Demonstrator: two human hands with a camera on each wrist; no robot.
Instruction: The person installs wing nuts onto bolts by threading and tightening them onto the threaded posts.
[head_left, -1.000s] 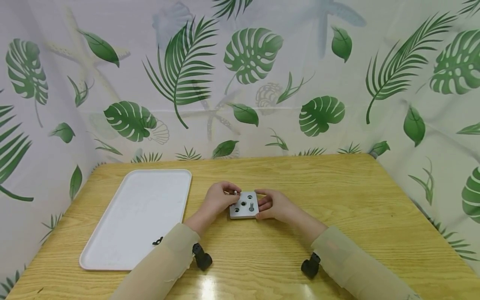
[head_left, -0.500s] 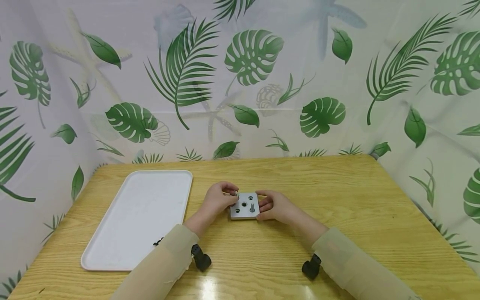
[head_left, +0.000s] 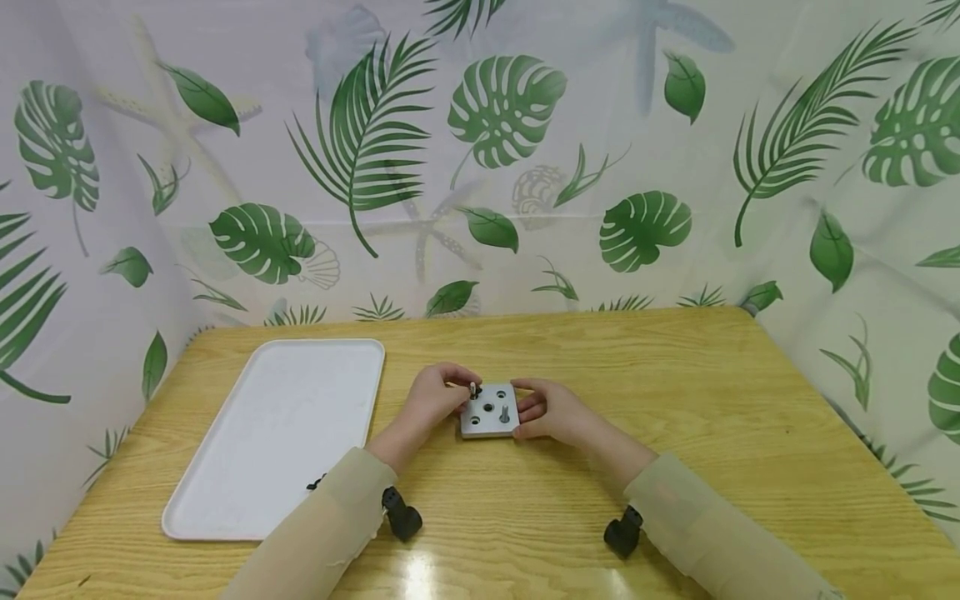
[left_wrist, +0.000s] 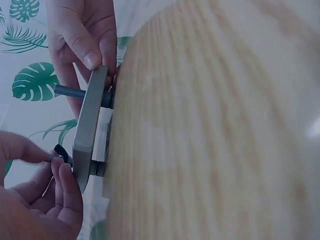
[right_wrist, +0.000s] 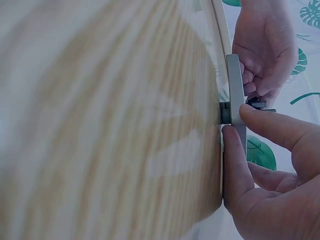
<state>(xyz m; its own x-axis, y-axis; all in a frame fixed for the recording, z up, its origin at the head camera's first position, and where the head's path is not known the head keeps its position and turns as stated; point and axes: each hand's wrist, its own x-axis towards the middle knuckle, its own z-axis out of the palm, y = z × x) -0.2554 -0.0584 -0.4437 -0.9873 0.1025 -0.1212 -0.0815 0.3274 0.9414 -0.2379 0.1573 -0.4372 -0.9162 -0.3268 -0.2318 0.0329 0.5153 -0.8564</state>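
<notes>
- Left grip [head_left: 437, 393]: thumb and fingers pinched at a black wing nut [left_wrist: 61, 151], at the plate's far left corner.
- Far bolt [head_left: 473, 388]: metal, upright, its tip showing above the left fingers; the nut sits about it. How far down the thread, partly hidden.
- Right grip [head_left: 551, 408]: thumb on the upper face, a finger beneath, pinching the right edge of the plate.
- Metal plate [head_left: 490, 422], one: squarish, silver, lying flat between both hands near the middle of the desk [head_left: 675, 375]; bare holes in its face.
- Near bolt [head_left: 504, 413]: upright at the plate's near right, threaded shank [left_wrist: 70, 91] bare of any nut.
- Bolt heads [left_wrist: 106, 99], two: below the plate, in the gap over the desk.
- Second wing nut [head_left: 316, 482]: black, lying on the white tray [head_left: 285, 433] at left, partly behind the left sleeve [head_left: 330, 508].
- Step in hand, as judged: running the first nut onto the far bolt, the right side steadying.
- Next move, as judged: calls for small finger turns, nut level on the thread and plate kept from swinging; the bare near bolt suggests a place for the second nut.
</notes>
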